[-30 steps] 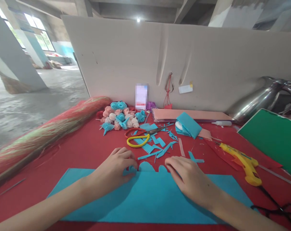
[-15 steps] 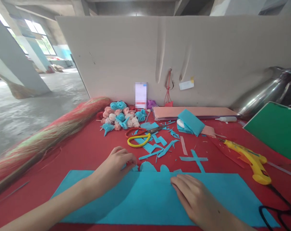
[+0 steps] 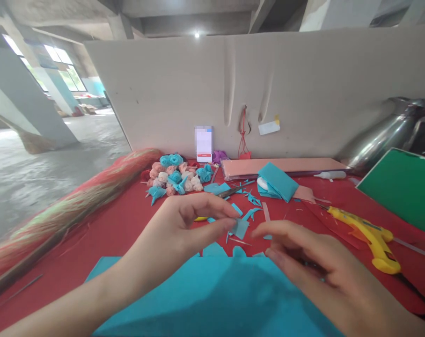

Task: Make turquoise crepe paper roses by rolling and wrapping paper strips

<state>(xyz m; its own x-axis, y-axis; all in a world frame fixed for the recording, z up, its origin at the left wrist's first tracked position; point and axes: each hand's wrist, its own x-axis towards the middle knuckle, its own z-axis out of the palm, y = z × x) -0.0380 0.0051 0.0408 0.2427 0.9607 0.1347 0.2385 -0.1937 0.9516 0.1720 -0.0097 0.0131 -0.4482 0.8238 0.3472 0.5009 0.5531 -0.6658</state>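
Note:
My left hand [image 3: 201, 220] pinches a small blue paper piece [image 3: 241, 229] between thumb and fingers above the table. To its right, my right hand [image 3: 304, 262] hovers with thumb and forefinger apart, holding nothing visible. Below both lies a large blue paper sheet [image 3: 198, 299], its right part covered by my right hand and forearm. Rounded blue paper cutouts [image 3: 214, 249] stick out past the sheet's far edge. Behind my left hand are the scissors [image 3: 230, 191], their handles mostly hidden, among blue paper scraps [image 3: 253, 199].
Paper roses [image 3: 173, 175] are heaped at back left, beside a propped phone [image 3: 204, 142]. A folded blue paper bundle [image 3: 279, 181] lies behind the scraps. At right are a yellow glue gun [image 3: 367, 238], a green board [image 3: 405, 192] and a metal jug [image 3: 384, 135].
My left hand has risen and moved right, now showing a small blue paper piece in its pinch. My right hand has lifted off the large sheet, its fingers parting. The view has tilted up slightly.

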